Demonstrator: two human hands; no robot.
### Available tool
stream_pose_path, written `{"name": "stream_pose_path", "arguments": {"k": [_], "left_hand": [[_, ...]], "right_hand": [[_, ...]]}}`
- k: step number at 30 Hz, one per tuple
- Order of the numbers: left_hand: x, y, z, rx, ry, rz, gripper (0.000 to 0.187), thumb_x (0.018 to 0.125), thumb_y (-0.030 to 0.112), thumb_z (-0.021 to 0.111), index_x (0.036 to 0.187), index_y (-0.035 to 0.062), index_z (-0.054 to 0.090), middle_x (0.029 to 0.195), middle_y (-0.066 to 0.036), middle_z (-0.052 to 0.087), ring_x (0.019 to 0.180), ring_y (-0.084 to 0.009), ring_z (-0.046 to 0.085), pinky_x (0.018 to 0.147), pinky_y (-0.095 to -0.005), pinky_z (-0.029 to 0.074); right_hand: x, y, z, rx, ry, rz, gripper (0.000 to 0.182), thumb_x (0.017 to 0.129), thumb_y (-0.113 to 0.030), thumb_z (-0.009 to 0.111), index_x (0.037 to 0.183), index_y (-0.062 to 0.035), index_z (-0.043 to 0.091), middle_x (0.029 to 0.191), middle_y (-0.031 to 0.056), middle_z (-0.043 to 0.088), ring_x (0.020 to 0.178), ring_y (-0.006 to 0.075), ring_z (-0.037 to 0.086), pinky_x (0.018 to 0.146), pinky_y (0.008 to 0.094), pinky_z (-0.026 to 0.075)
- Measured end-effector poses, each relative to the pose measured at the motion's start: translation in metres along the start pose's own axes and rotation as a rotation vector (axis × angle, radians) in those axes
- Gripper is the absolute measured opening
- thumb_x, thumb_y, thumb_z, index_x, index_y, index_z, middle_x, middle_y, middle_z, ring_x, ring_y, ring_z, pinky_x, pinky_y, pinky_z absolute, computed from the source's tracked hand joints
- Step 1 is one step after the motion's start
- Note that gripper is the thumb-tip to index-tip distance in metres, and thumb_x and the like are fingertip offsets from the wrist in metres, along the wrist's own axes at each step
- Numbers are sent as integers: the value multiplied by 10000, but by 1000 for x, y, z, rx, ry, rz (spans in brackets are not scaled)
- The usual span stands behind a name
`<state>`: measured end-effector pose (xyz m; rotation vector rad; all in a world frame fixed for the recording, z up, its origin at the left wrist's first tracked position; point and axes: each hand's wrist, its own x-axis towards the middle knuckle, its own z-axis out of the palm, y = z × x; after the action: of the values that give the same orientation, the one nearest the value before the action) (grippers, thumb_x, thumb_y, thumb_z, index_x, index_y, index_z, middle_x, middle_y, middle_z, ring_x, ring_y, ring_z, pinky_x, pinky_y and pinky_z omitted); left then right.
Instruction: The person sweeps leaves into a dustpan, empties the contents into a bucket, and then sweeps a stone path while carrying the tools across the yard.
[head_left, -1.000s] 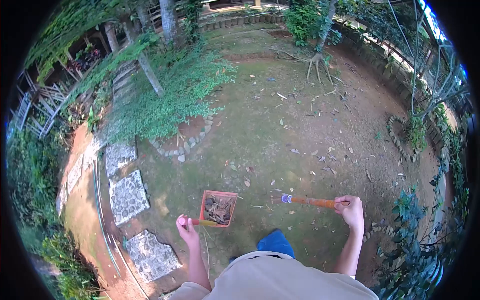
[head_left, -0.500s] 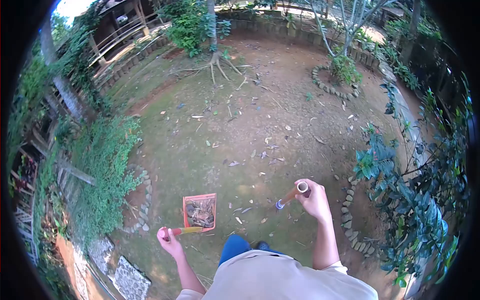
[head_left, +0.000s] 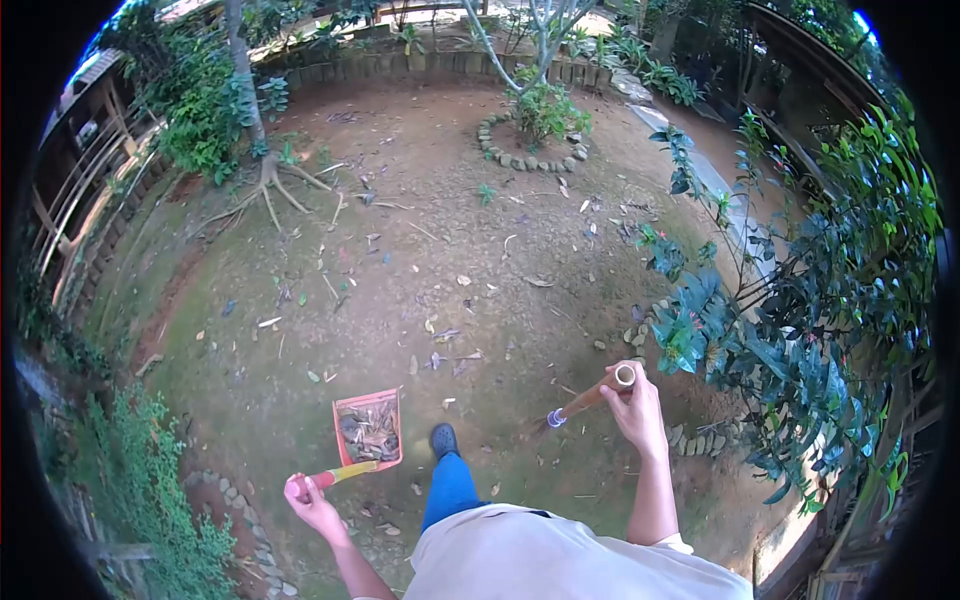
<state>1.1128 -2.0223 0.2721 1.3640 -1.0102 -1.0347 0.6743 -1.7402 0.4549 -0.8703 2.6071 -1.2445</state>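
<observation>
My left hand point(head_left: 315, 505) is closed around the pink end of a long-handled dustpan's handle. The handle turns yellow-green lower down and joins the red-orange dustpan point(head_left: 398, 428), which holds dry leaves and debris. My right hand point(head_left: 637, 410) grips the thick bamboo-like handle of a broom point(head_left: 585, 402), its hollow top end facing up. A white and blue band circles the broom lower down; the bristles beneath it are blurred and partly hidden. One foot in a dark clog point(head_left: 443, 438) stands forward between the two tools.
Scattered dry leaves point(head_left: 440, 358) lie over the mossy soil. Leafy shrubs point(head_left: 800, 350) crowd the right side, and a bush point(head_left: 150, 490) grows at lower left. A tree with spreading roots point(head_left: 268, 190) stands far left. A stone ring point(head_left: 530, 162) surrounds a small tree.
The view has swung to the right and moved forward, with one leg stepping ahead. Both tools stay in my hands; the broom now leans more outward and the dustpan appears slightly farther left.
</observation>
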Motion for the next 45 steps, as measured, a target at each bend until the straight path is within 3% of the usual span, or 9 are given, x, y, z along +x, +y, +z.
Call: {"name": "stream_pose_path", "arguments": {"k": [2,4,11,16,22,26,28,34,45], "left_hand": [[38,-2,34,24,-60,2,256,988,48,599,1233,34,525,1200,-71,574,1139,-187,567,978,-333,483],[76,-7,77,-12,-125,44,250,982,42,604,1218,23,524,1182,-72,575,1132,-192,567,987,-332,478],[180,12,233,17,-369,7,323,979,36,608,1274,4,482,1295,-153,571,1229,-243,561,1060,-364,439],[210,38,357,146,-521,114,351,969,33,622,1292,6,489,1254,-134,585,1180,-232,572,1047,-364,436],[244,33,514,63,-606,60,296,958,17,627,1240,21,537,1225,-102,590,1151,-211,571,1028,-360,436],[248,46,616,16,-608,19,306,957,-6,616,1240,62,524,1212,-79,586,1136,-187,578,958,-328,485],[245,66,664,27,-623,-26,316,963,-21,600,1241,100,511,1213,-63,582,1134,-170,583,901,-319,526],[235,98,812,23,-634,-24,383,919,-63,641,1250,74,509,1195,-61,575,1060,-169,593,819,-320,545],[229,69,1066,87,-767,8,324,914,-49,657,1189,77,541,1126,-42,584,1027,-156,584,834,-303,513]], "right_hand": [[27,-7,6,37,45,104,329,887,-65,710,1155,-38,521,999,147,700,941,321,721,795,383,583],[58,-18,11,-52,112,76,342,888,-53,707,1164,-35,505,988,151,715,942,318,730,783,383,593],[145,-49,22,-34,352,171,337,880,-56,718,1146,-19,515,1051,156,715,963,307,727,814,386,609],[198,-34,30,52,504,212,339,887,-43,715,1160,-19,516,1067,150,720,986,270,727,841,366,604],[303,21,37,68,579,237,337,889,-33,719,1167,-24,529,1037,126,726,969,221,724,805,342,595],[390,47,29,103,594,243,341,881,-34,729,1160,-18,535,1019,112,721,934,162,709,769,309,583],[430,52,20,102,607,282,350,876,-66,733,1167,-36,540,978,127,700,900,236,742,762,346,591],[537,83,-6,107,615,276,348,875,-79,739,1160,-46,541,962,121,702,893,257,743,737,361,578],[711,135,-32,63,676,318,349,870,-44,738,1162,-32,547,1102,111,687,1002,244,714,830,351,579]]}}
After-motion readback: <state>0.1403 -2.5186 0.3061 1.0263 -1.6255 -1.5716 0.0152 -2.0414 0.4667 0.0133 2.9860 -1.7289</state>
